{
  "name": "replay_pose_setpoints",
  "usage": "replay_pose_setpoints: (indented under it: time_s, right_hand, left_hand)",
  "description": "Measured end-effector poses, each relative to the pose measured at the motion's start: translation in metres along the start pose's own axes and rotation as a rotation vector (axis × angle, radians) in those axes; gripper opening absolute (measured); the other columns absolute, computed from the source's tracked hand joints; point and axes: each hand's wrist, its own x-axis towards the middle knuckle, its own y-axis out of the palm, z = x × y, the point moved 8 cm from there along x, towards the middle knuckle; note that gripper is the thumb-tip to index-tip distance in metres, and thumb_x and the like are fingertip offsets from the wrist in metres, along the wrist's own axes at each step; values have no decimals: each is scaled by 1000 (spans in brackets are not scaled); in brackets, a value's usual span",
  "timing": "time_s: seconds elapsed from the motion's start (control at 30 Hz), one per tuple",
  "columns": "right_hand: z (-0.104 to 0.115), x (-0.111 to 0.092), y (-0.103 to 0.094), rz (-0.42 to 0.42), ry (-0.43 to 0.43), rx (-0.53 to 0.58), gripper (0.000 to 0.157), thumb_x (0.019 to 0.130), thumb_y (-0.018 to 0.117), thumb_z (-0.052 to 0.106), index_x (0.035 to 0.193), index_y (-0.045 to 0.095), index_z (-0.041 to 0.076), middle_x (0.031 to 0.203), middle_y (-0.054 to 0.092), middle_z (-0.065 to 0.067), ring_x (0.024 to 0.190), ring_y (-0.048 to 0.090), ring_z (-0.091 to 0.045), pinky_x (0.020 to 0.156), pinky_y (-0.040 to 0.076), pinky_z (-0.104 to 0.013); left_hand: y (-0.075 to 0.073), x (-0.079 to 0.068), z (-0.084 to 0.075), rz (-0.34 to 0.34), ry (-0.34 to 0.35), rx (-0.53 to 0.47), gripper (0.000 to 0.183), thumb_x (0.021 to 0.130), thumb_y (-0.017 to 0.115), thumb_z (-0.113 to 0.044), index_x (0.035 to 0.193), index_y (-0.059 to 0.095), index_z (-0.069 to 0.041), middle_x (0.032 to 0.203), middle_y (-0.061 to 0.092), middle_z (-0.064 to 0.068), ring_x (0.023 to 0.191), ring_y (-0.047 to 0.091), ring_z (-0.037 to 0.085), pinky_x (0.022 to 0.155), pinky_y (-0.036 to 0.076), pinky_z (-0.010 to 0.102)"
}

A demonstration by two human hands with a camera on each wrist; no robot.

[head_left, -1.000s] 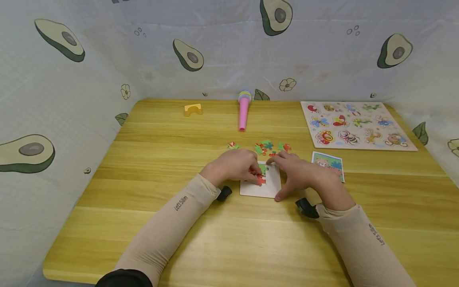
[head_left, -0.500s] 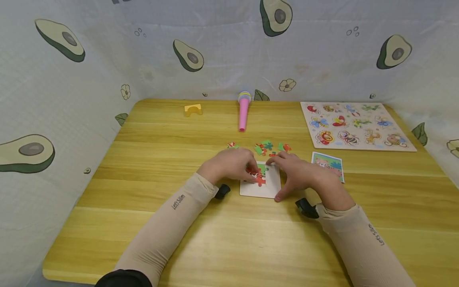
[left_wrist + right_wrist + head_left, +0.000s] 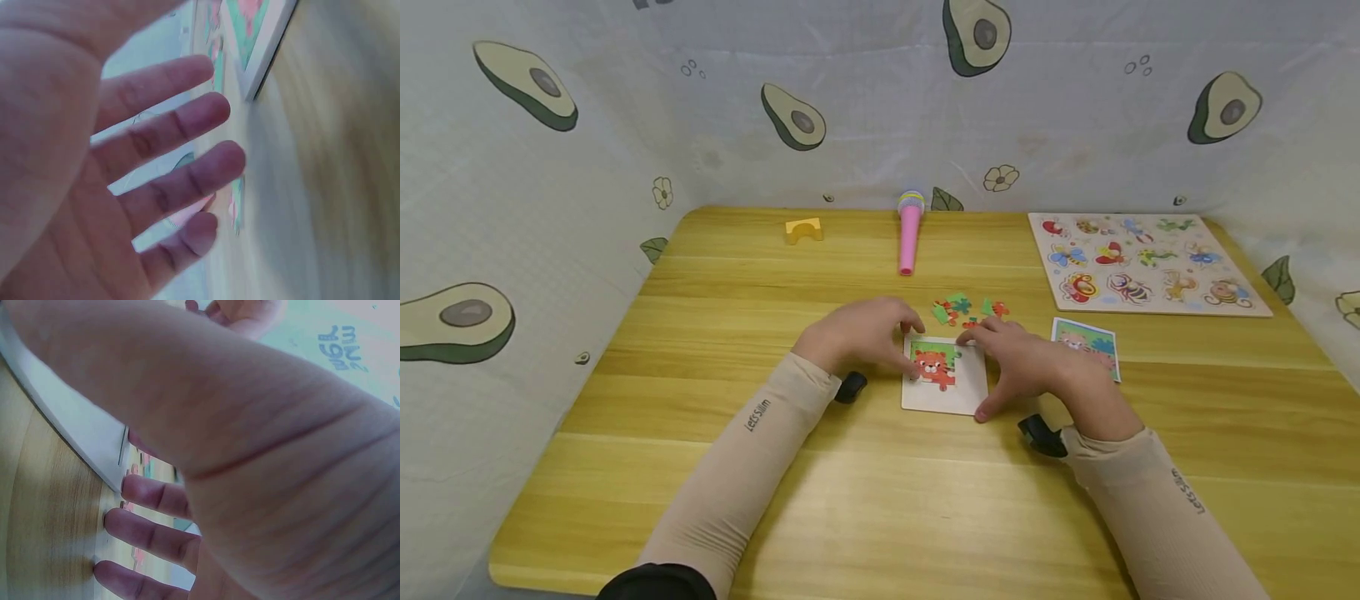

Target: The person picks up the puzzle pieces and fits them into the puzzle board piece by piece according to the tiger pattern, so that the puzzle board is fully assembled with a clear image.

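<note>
A white square puzzle board [image 3: 936, 402] lies flat on the table, with joined jigsaw pieces [image 3: 934, 367] showing a red-orange animal face on green in its upper left part. My left hand [image 3: 865, 333] is at the board's left side, fingers spread and nothing held; the left wrist view shows its fingers [image 3: 187, 178] extended. My right hand [image 3: 1030, 364] holds the board across its right side, thumb at the near right corner and fingertips at the far edge. Loose puzzle pieces [image 3: 953, 308] lie just beyond the board.
A picture card [image 3: 1086, 343] lies right of the right hand. Behind it is a large pegboard puzzle [image 3: 1150, 267] with insect figures. A pink toy microphone [image 3: 909, 237] and a yellow arch block [image 3: 805, 230] are toward the back of the wooden table [image 3: 737, 275].
My left hand has let go of the jigsaw piece on the board and drawn left, its fingers spreading. The animal face is uncovered. The right hand has stayed in place.
</note>
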Motion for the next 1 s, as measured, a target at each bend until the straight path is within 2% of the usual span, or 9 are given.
replay_pose_setpoints:
  time_s: [0.2,0.37,0.47,0.77,1.0]
  right_hand:
    - [-1,-2,-2,-2,-16,58,105,63,93,53,140,44,2,137,44,-19,127,41,-39,107,34,-60]
    - [-11,-8,-10,-9,11,159,110,65,93,50,144,36,-2,140,43,-22,129,43,-44,106,36,-60]
    - [-17,-12,-16,-25,22,166,108,66,93,48,143,36,-3,140,42,-24,127,43,-46,104,38,-60]
    - [-40,-21,-31,-89,65,176,89,75,91,36,140,44,-4,138,45,-26,120,47,-45,98,42,-60]
    - [-54,-13,-36,-159,117,134,67,90,77,28,139,47,-6,133,48,-32,120,47,-47,100,39,-62]
  left_hand:
    - [7,-4,1,76,-4,-32,84,68,92,-49,138,58,-17,129,52,-5,115,49,11,103,40,30]
    - [13,-5,-1,109,14,-9,90,66,93,-49,140,54,-18,132,47,-5,119,46,12,104,38,30]
    - [14,-5,-1,116,11,-9,92,65,94,-49,141,52,-19,131,46,-5,120,45,12,105,37,30]
    - [15,-8,-1,155,-5,17,101,63,94,-52,146,46,-22,136,42,-3,125,41,16,107,36,37]
    - [17,-7,0,161,-14,12,102,63,94,-51,147,45,-22,139,40,-3,126,41,17,107,36,36]
